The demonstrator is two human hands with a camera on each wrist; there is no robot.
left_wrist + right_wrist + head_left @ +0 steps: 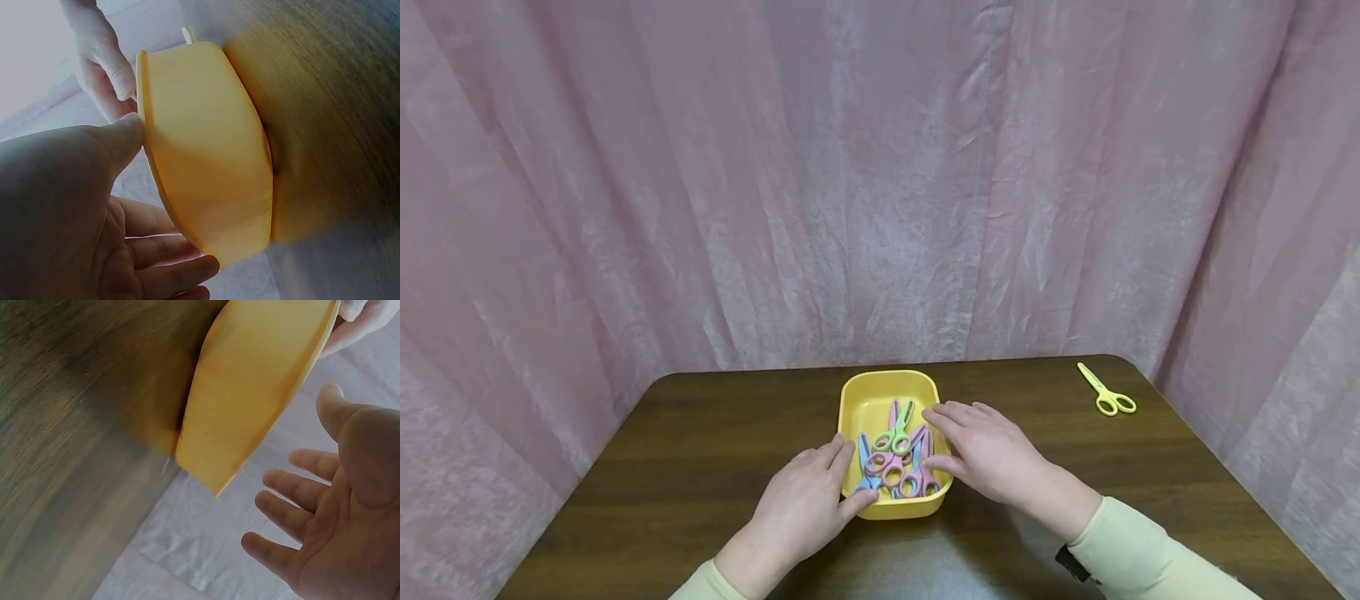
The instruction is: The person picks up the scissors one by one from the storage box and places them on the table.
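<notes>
Pink curtains (880, 208) hang behind a dark wooden table (700, 467), which lies below both hands. Left hand (801, 504) is open, its fingers relaxed along the left side of a yellow tray (898, 509), and its thumb touches the rim at the near corner. Right hand (992, 450) is open also, with spread fingers, held just beside the opposite rim; in its wrist view, these fingers are apart from the tray wall.

Thus the tray stands on the table between the two hands. Inside it, several children's scissors lie in a pile: blue scissors (864, 454) nearer to the left hand, pink ones and purple ones toward the right hand, and green scissors (901, 430) on top. Beyond the right hand, farther to the right, yellow-green scissors (1108, 396) lie alone on the table.
</notes>
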